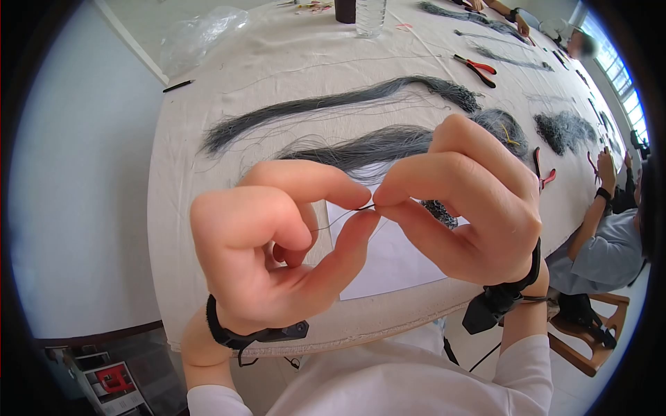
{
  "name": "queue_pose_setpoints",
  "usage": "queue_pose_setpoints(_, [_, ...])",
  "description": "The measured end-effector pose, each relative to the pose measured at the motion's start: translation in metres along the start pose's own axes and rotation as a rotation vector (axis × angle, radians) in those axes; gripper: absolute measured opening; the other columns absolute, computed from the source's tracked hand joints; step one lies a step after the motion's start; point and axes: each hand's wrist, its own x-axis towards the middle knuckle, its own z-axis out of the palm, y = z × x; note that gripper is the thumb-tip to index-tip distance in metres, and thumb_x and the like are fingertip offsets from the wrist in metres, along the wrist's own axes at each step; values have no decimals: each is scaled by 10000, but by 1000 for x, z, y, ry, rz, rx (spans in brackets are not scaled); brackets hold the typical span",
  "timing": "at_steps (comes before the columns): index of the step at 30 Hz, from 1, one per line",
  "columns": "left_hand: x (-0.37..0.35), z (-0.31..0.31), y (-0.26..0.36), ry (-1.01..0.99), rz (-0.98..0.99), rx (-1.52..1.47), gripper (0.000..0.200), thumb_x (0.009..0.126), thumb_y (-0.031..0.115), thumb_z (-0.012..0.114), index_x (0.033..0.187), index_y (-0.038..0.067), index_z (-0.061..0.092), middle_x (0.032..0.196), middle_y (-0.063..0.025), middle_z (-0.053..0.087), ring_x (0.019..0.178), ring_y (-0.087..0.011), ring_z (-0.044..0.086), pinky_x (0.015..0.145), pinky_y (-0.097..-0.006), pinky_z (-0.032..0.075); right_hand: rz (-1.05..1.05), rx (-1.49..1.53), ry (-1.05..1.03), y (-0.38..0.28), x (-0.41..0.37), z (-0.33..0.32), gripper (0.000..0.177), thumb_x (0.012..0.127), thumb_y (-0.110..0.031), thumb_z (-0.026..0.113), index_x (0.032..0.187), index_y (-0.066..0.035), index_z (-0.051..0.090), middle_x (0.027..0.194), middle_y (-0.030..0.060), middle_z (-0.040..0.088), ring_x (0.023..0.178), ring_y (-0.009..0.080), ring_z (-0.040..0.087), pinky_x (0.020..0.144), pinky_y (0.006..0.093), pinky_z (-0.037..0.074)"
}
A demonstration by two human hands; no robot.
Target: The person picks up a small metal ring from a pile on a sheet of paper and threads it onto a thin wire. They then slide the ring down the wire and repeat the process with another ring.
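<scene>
My left hand (267, 243) and my right hand (472, 201) meet fingertip to fingertip above the table. Between thumb and forefinger, each one pinches a thin dark wire-like strand (365, 207). Its loose tail curves down left behind my left fingers. Below the hands lies a white sheet of paper (388, 274). A small dark coiled clump (440, 213) shows partly behind my right fingers. Beyond the hands stretches a bundle of grey-black strands (361, 147), its right part covered by my right hand. Farther back is a second long bundle (312, 105).
Red-handled pliers (479, 69) lie at the back, another pair (544, 170) right of my hand. More tangled strands (565, 130) sit farther right. A clear bottle (371, 17), dark cup (345, 10) and plastic bag (201, 35) stand far back. A co-worker (603, 243) sits at right.
</scene>
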Motion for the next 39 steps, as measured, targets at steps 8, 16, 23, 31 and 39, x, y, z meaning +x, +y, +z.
queue_pose_setpoints(8, [-1, 1, 2, -2, -24, -12, 529, 726, -145, 689, 945, 119, 287, 940, -203, 639, 469, -23, 301, 457, -138, 288, -18, -53, -5, 0, -1, -1, 298, 535, 91, 730, 810, -5, 672, 703, 26, 548, 531, 100, 410, 414, 223, 273])
queue_pose_setpoints(16, [-1, -1, -1, -17, -20, -9, 545, 718, -144, 708, 943, 116, 285, 931, -206, 647, 469, -22, 310, 469, -136, 297, -74, -166, 48, 0, -1, 1, 306, 501, 74, 738, 788, -11, 676, 669, 24, 506, 508, 115, 414, 409, 232, 281])
queue_pose_setpoints(23, [3, 0, 6, -13, -108, -27, 499, 749, -107, 705, 946, 107, 299, 937, -190, 648, 475, -22, 307, 485, -137, 306, -140, -311, 20, -4, 0, 0, 310, 466, 21, 764, 759, -27, 674, 643, 25, 479, 484, 140, 426, 409, 252, 311])
queue_pose_setpoints(31, [3, 5, 8, 21, -159, -13, 440, 780, -115, 647, 951, 103, 304, 920, -171, 637, 493, -28, 323, 474, -141, 300, -173, -328, 42, 0, -1, 3, 311, 459, -2, 767, 756, -34, 676, 641, 23, 473, 483, 143, 428, 411, 259, 318])
queue_pose_setpoints(39, [4, -1, 13, -33, -104, 112, 499, 723, -148, 666, 946, 110, 303, 939, -183, 637, 467, -31, 312, 442, -143, 292, -134, -331, 9, -5, 1, 1, 302, 472, -26, 775, 759, -44, 684, 637, 15, 467, 490, 134, 427, 413, 254, 310])
